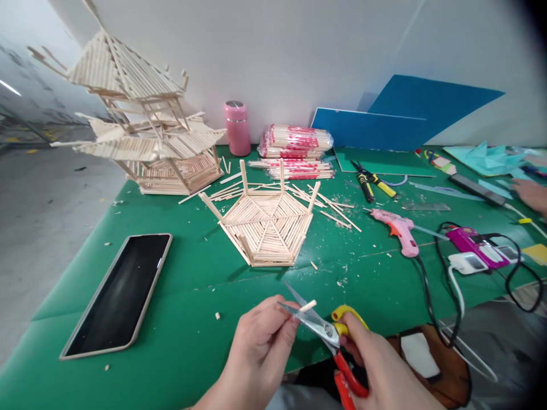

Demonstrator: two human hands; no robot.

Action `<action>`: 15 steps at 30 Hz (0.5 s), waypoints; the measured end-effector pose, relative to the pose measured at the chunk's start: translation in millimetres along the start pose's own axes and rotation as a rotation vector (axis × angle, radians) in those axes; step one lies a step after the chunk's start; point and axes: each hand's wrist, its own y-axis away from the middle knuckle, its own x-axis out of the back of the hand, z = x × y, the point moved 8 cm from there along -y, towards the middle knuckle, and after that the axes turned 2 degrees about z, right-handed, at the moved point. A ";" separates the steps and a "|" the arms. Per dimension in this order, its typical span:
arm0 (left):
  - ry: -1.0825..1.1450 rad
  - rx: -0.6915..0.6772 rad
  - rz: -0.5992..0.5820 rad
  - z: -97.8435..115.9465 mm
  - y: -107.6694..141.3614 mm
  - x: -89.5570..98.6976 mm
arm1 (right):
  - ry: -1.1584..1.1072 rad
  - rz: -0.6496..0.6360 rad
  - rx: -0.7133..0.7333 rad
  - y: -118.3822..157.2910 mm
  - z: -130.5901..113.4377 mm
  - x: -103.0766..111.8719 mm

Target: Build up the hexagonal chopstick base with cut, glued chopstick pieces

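Observation:
My left hand [267,336] pinches a short wooden stick [308,306] near the front edge of the table. My right hand [376,359] grips scissors [318,326] with one yellow and one red handle. Their blades are parted, with the stick between them close to my left fingertips. Beyond my hands lies a six-sided stick platform [269,228], with upright posts at its corners. Loose sticks [337,210] are scattered behind and beside it.
A tiered stick pagoda [145,125] stands back left, near a phone [119,296]. Behind are a pink flask [237,128] and packed sticks [297,142]. On the right lie pliers [371,181], a glue gun [397,228], a power strip [478,247] and another person's hand [532,193].

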 end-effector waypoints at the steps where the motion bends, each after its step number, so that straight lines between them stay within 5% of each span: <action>1: -0.012 0.002 0.016 -0.3 0.4 0.3 | -0.014 0.001 -0.008 -1.4 1.2 -1.5; 8: -0.122 0.049 0.081 -4.8 3.5 1.9 | -0.073 -0.012 -0.010 -7.5 -0.3 -6.3; 11: -0.020 0.044 0.038 -2.2 -0.1 1.8 | -0.050 0.011 0.004 -5.2 -2.4 -1.3; 15: 0.211 0.227 -0.047 -13.1 -2.6 -0.8 | -0.083 0.023 0.014 -2.3 -2.0 -0.3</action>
